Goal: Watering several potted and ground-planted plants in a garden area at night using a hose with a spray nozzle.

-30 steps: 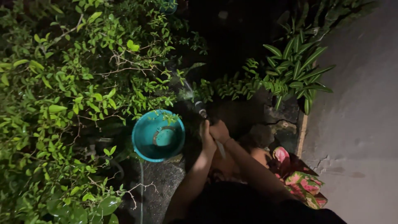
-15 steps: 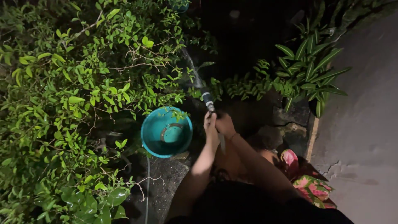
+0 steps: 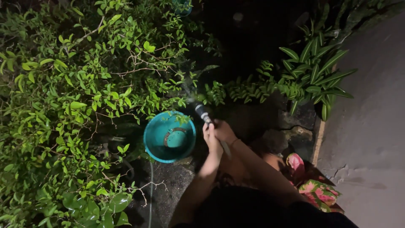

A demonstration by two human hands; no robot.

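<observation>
Both hands, left hand (image 3: 209,137) and right hand (image 3: 222,131), clamped on hose nozzle (image 3: 202,113), spraying shrub (image 3: 84,84) upper left; teal bucket (image 3: 168,137) beside.

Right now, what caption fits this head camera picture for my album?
Both hands, left hand and right hand, grip a dark hose nozzle beside a round teal plastic bucket among leafy green bushes.

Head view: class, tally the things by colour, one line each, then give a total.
Teal: 1, the bucket
Pink and green: 1, the leafy plant
Dark: 1, the hose nozzle, held by both the left hand and right hand
Total: 3
</observation>
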